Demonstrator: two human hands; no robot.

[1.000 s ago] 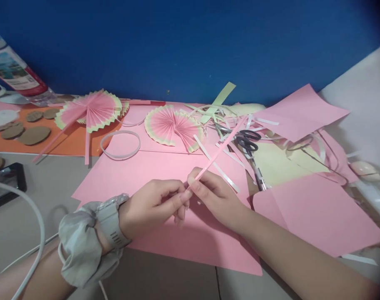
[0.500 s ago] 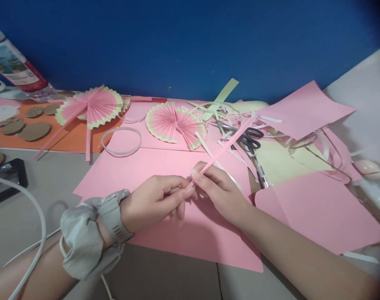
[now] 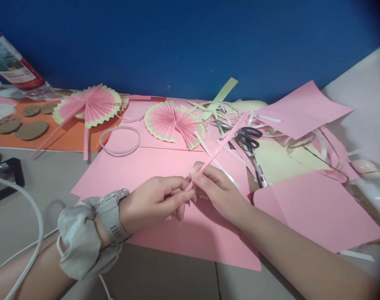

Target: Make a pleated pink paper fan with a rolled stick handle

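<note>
A narrow pink paper strip (image 3: 222, 143) runs up and to the right from between my hands. My left hand (image 3: 161, 198) pinches its lower end between thumb and fingers. Just above that, my right hand (image 3: 219, 187) is closed on the same strip, thumb on top. Both hands are over a pink paper sheet (image 3: 146, 171). Beyond them lies a pleated pink-and-yellow paper fan (image 3: 174, 123), with a white ring (image 3: 119, 141) to its left. Black-handled scissors (image 3: 249, 137) rest among paper scraps past my right hand.
Pleated fans with pink strips (image 3: 96, 104) and cardboard discs (image 3: 31, 130) lie on orange paper (image 3: 67, 141) at left. A plastic bottle (image 3: 14, 66) leans behind. Pink sheets (image 3: 321, 208) and a yellow sheet (image 3: 290, 160) cover the right. A blue wall (image 3: 190, 46) closes the back.
Both hands keep their hold on the pink strip, with only slight finger movement. The whole view has shifted a little, so things appear slightly further left.
</note>
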